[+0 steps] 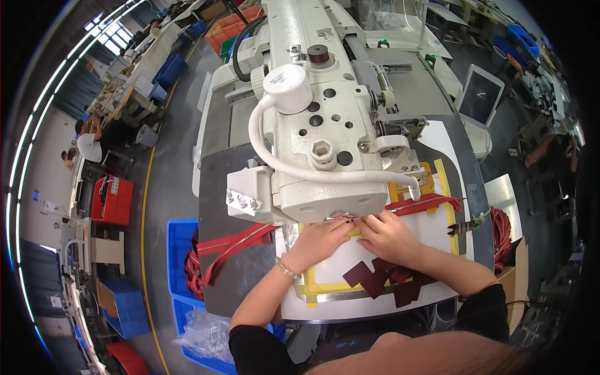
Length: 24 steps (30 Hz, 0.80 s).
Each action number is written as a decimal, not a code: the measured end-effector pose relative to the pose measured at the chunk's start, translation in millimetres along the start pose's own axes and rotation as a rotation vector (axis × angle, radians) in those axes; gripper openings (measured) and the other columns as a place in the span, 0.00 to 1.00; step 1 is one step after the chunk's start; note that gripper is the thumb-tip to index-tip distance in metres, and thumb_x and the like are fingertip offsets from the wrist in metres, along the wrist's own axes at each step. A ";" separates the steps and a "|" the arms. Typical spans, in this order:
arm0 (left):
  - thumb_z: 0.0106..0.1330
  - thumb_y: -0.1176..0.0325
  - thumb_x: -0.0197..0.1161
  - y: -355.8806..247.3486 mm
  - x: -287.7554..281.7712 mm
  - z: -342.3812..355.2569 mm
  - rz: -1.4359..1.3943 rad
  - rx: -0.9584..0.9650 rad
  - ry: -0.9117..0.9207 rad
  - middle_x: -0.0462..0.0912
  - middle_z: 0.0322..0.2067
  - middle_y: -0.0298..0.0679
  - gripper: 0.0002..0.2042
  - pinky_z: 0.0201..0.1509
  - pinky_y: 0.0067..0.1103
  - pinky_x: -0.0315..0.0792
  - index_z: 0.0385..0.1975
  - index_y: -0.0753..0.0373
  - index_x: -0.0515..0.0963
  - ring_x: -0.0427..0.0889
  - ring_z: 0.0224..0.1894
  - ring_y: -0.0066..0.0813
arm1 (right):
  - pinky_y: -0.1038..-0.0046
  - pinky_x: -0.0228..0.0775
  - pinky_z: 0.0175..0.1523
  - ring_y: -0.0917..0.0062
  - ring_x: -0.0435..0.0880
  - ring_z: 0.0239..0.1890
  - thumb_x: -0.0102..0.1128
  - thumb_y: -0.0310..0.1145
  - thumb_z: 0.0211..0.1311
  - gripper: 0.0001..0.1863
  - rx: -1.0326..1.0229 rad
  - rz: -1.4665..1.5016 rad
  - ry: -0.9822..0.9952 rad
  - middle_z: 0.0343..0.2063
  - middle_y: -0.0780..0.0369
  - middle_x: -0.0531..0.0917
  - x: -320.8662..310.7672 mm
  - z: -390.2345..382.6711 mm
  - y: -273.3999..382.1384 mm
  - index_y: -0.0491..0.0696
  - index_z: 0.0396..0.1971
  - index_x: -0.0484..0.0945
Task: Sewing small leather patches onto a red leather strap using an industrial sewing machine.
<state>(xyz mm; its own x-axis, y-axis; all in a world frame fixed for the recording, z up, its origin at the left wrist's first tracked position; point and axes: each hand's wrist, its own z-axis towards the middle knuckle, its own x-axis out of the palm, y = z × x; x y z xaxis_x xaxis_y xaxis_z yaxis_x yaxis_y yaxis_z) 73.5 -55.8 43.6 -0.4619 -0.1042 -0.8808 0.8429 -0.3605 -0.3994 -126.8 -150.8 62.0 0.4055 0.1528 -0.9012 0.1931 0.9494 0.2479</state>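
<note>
Both my hands meet just below the front of a large white sewing machine head (331, 194). My left hand (317, 242) comes in from the left, its fingers closed and their tips partly under the head. Beside it my right hand (389, 237) has bent, closed fingers, tips almost touching the left ones. What they pinch is hidden by the machine and the fingers. Red zipper tape (240, 242) emerges at the left of the head, and more red zipper (428, 204) lies to the right. Several dark red fabric patches (374, 282) lie below my right forearm.
A white work plate (356, 306) edged with yellow tape (459, 232) lies under my hands. Blue bins (181, 228) at the left hold red zippers and clear plastic. Another bundle of red zippers (502, 234) is at the right. A screen (481, 94) stands at the far right.
</note>
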 end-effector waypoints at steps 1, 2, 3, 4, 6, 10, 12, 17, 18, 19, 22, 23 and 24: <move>0.59 0.63 0.62 1.3 -2.5 1.7 -0.002 0.002 0.000 0.80 0.45 0.35 0.18 0.44 0.26 0.73 0.49 0.56 0.75 0.81 0.41 0.34 | 0.70 0.70 0.47 0.70 0.73 0.36 0.68 0.37 0.43 0.28 0.013 -0.013 -0.008 0.39 0.60 0.75 0.9 0.9 1.1 0.40 0.46 0.75; 0.60 0.63 0.61 1.5 -6.1 3.6 -0.033 -0.004 0.023 0.80 0.44 0.35 0.17 0.44 0.27 0.73 0.50 0.56 0.75 0.80 0.41 0.35 | 0.70 0.70 0.47 0.70 0.73 0.36 0.68 0.37 0.43 0.28 0.015 -0.014 -0.006 0.39 0.60 0.75 1.1 1.9 3.4 0.40 0.46 0.75; 0.61 0.62 0.60 2.6 -8.5 5.1 -0.065 -0.010 0.046 0.80 0.44 0.36 0.17 0.44 0.27 0.73 0.50 0.56 0.74 0.80 0.42 0.36 | 0.69 0.70 0.47 0.69 0.73 0.37 0.68 0.37 0.44 0.28 0.032 -0.037 -0.008 0.39 0.58 0.75 1.0 2.7 6.4 0.38 0.46 0.75; 0.61 0.62 0.60 4.9 -9.2 5.3 -0.067 -0.010 0.045 0.80 0.44 0.36 0.17 0.44 0.27 0.73 0.50 0.56 0.74 0.80 0.42 0.36 | 0.69 0.70 0.47 0.67 0.73 0.37 0.68 0.37 0.44 0.28 0.049 -0.060 -0.008 0.39 0.57 0.74 1.6 3.0 9.3 0.37 0.46 0.75; 0.63 0.62 0.58 9.0 -9.7 5.2 -0.116 -0.037 0.140 0.80 0.43 0.37 0.17 0.44 0.28 0.73 0.50 0.56 0.73 0.80 0.42 0.36 | 0.69 0.70 0.48 0.66 0.74 0.39 0.67 0.37 0.45 0.28 0.058 -0.078 -0.014 0.39 0.56 0.74 4.9 3.4 12.9 0.36 0.46 0.75; 0.62 0.61 0.59 9.1 -4.6 0.2 -0.168 -0.056 0.104 0.81 0.44 0.36 0.17 0.44 0.29 0.73 0.50 0.56 0.74 0.81 0.43 0.35 | 0.67 0.70 0.49 0.63 0.75 0.42 0.65 0.36 0.47 0.26 0.067 -0.128 -0.018 0.38 0.54 0.73 10.9 2.0 15.8 0.35 0.44 0.75; 0.60 0.61 0.63 5.5 -2.8 -2.2 -0.019 0.046 -0.090 0.82 0.43 0.34 0.18 0.45 0.27 0.74 0.49 0.56 0.76 0.82 0.42 0.31 | 0.66 0.70 0.50 0.62 0.75 0.43 0.64 0.35 0.46 0.25 0.054 -0.154 -0.030 0.38 0.54 0.73 13.4 1.9 15.2 0.35 0.43 0.76; 0.56 0.65 0.68 11.4 -17.4 -16.6 -0.006 0.032 -0.206 0.84 0.38 0.33 0.13 0.44 0.25 0.75 0.40 0.58 0.81 0.83 0.39 0.29 | 0.65 0.71 0.50 0.61 0.75 0.43 0.63 0.33 0.45 0.23 0.056 -0.172 -0.038 0.37 0.54 0.74 15.1 1.2 17.5 0.35 0.41 0.76; 0.54 0.67 0.69 12.2 -18.7 -17.9 0.021 0.042 -0.248 0.85 0.36 0.33 0.11 0.44 0.24 0.76 0.37 0.59 0.82 0.83 0.38 0.28 | 0.65 0.71 0.50 0.61 0.75 0.42 0.63 0.33 0.45 0.23 0.059 -0.167 -0.041 0.36 0.54 0.74 15.6 1.4 17.5 0.35 0.41 0.76; 0.54 0.67 0.69 11.9 -20.0 -18.0 0.021 0.038 -0.244 0.85 0.36 0.33 0.11 0.44 0.24 0.76 0.37 0.59 0.82 0.83 0.38 0.28 | 0.64 0.71 0.50 0.60 0.75 0.42 0.63 0.33 0.44 0.22 0.060 -0.161 -0.045 0.36 0.54 0.74 15.7 1.9 17.4 0.35 0.40 0.77; 0.54 0.69 0.69 12.7 -21.2 -18.0 0.033 0.038 -0.268 0.85 0.33 0.33 0.08 0.43 0.25 0.76 0.33 0.59 0.83 0.83 0.37 0.28 | 0.63 0.71 0.51 0.60 0.75 0.42 0.63 0.32 0.44 0.22 0.054 -0.160 -0.064 0.37 0.54 0.74 15.3 2.9 17.4 0.34 0.39 0.77; 0.54 0.69 0.69 13.5 -19.8 -18.6 0.033 0.068 -0.252 0.85 0.31 0.34 0.08 0.42 0.25 0.76 0.33 0.59 0.83 0.83 0.36 0.28 | 0.63 0.71 0.51 0.60 0.75 0.42 0.63 0.32 0.44 0.22 0.056 -0.155 -0.065 0.37 0.54 0.74 16.1 3.1 17.5 0.34 0.39 0.77; 0.54 0.69 0.69 13.8 -18.8 -18.6 0.032 0.099 -0.236 0.85 0.30 0.34 0.08 0.42 0.25 0.76 0.34 0.59 0.83 0.83 0.36 0.27 | 0.63 0.70 0.51 0.60 0.75 0.42 0.63 0.32 0.43 0.21 0.053 -0.160 -0.069 0.37 0.53 0.74 16.9 3.3 17.7 0.35 0.39 0.77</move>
<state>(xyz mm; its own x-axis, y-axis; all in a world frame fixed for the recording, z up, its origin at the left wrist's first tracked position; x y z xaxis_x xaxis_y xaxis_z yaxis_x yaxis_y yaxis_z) 99.0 -41.6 49.9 -0.4966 -0.3264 -0.8043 0.8326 -0.4411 -0.3350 -113.6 -132.3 52.4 0.4258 -0.0195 -0.9046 0.3060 0.9440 0.1237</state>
